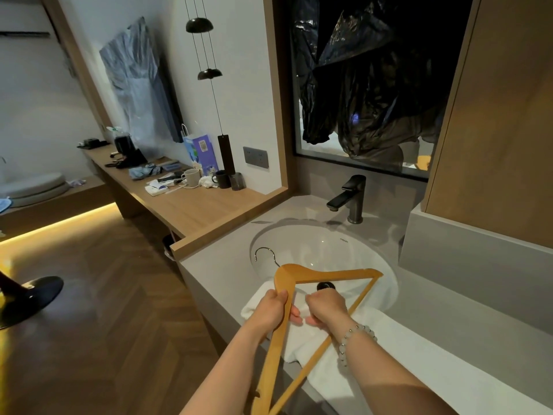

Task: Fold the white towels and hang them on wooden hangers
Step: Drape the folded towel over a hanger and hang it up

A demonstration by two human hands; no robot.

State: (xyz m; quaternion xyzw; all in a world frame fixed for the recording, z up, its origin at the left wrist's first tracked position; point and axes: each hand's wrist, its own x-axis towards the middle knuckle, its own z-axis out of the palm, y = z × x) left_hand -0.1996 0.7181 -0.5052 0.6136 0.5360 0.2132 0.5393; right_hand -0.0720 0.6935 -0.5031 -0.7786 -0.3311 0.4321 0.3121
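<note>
- Tabletop (215, 274), grey and long, carries the work; it gives a flat place at waist height to lay cloth out, which is likely why the folding is done here.
- Sink (314, 241), round and white, is set into it, with a dark tap (350, 199) behind; the far end of the hanger reaches out over the bowl.
- Towel (302, 348), white, lies along the near edge of the tabletop to the right of the sink, its bunched end at the rim of the bowl, under both hands.
- Hanger (329, 274), wooden, is held low and tilted over the towel, so that the cloth shows through its open triangle; that looks set up for feeding the towel over the bottom bar.
- Left hand (272, 310) has its fingers wrapped round one sloping arm of the hanger near the neck, steadying the frame.
- Right hand (326, 307) sits inside the triangle, its fingers curled down into the towel, seemingly pinching a fold to draw it through; the exact grip is hidden beneath the knuckles.
- Hook (264, 253), metal, points away over the sink and catches on nothing, so the hanging itself is not yet done.
</note>
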